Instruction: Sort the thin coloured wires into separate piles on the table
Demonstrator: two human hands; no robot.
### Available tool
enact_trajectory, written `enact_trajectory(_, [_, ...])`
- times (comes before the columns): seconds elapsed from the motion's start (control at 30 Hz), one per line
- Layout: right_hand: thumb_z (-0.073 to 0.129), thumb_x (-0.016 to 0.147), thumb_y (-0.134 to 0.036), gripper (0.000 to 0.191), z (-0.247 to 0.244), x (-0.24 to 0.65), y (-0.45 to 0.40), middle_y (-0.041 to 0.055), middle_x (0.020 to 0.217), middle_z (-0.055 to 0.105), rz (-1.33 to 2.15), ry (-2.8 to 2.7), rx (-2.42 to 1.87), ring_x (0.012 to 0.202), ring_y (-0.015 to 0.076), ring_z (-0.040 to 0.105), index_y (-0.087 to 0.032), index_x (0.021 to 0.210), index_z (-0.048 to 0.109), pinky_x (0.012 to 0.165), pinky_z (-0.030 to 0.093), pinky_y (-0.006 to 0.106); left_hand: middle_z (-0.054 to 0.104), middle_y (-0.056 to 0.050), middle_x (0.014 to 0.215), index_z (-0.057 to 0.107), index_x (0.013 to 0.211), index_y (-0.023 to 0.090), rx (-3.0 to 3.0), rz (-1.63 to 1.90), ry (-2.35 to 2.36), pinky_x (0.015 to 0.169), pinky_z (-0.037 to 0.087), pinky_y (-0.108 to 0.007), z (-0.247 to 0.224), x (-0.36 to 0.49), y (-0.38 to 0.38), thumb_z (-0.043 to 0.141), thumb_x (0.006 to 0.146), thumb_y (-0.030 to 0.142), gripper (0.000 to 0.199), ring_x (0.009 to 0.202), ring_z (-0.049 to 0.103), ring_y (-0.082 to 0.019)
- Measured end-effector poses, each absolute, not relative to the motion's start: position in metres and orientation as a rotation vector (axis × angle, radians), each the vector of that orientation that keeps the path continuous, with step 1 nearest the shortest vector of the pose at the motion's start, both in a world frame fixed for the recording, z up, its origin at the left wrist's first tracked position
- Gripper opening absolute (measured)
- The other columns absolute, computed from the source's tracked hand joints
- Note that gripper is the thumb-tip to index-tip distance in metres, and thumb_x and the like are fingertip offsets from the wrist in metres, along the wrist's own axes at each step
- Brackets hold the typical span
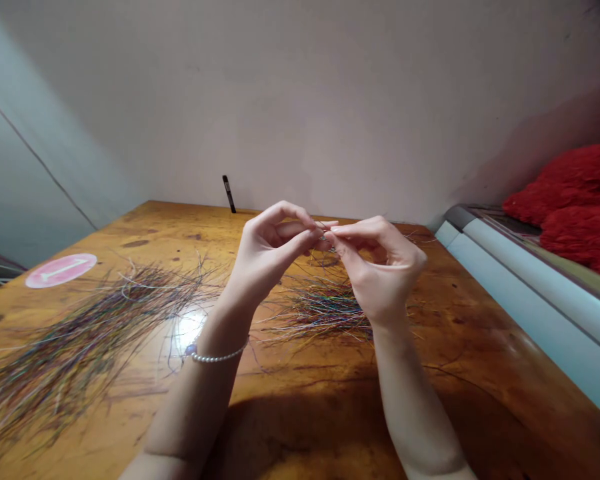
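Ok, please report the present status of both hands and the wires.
Left hand, right hand: raised, close together, pinching thin wire; details too small. Left wire pile, right wire pile on table. No obstruction visible between hands.

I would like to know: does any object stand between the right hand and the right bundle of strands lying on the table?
Nothing visible stands between the right hand and the right bundle of strands; the raised hand only hides part of the bundle from this view.
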State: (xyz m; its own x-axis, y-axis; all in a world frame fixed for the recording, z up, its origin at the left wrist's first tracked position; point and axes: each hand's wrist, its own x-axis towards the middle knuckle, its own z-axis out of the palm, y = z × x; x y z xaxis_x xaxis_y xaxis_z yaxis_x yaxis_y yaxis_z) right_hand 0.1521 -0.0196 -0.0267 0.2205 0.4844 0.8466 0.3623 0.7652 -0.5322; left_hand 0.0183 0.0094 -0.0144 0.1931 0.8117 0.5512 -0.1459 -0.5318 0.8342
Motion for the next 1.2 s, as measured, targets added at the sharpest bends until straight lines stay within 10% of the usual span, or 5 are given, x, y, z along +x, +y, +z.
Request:
enact_trajectory(0.5, [0.064, 0.082, -0.028, 0.008, -0.0282, 0.1512, -0.0095, -0.0043, 0.069, 0.064, 0.464, -1.287, -0.696, 0.049, 0.0078, 0.057, -0.025, 0.081, 0.056, 0.045, 0.048, 0.022, 0.072, -0.003, 0.084, 0.043, 0.07, 0.021, 1.7, 1.671, 0.591, 0.057, 0.057, -0.024, -0.015, 0.0241, 0.0054, 0.067, 0.079, 0.025, 0.026, 0.063, 0.068, -0.013])
enact_trajectory(1.2, [0.059, 0.084, -0.034, 0.013, -0.0247, 0.1537, -0.0133, 0.0009, 0.082, 0.073, 0.806, -1.318, -0.706, 0.059, 0.0105, 0.066, -0.022, 0.088, 0.06, 0.049, 0.051, 0.022, 0.072, -0.001, 0.091, 0.044, 0.073, 0.022, 1.673, 1.717, 0.694, 0.056, 0.054, -0.023, -0.0154, 0.023, 0.0068, 0.064, 0.082, 0.032, 0.024, 0.074, 0.069, -0.014])
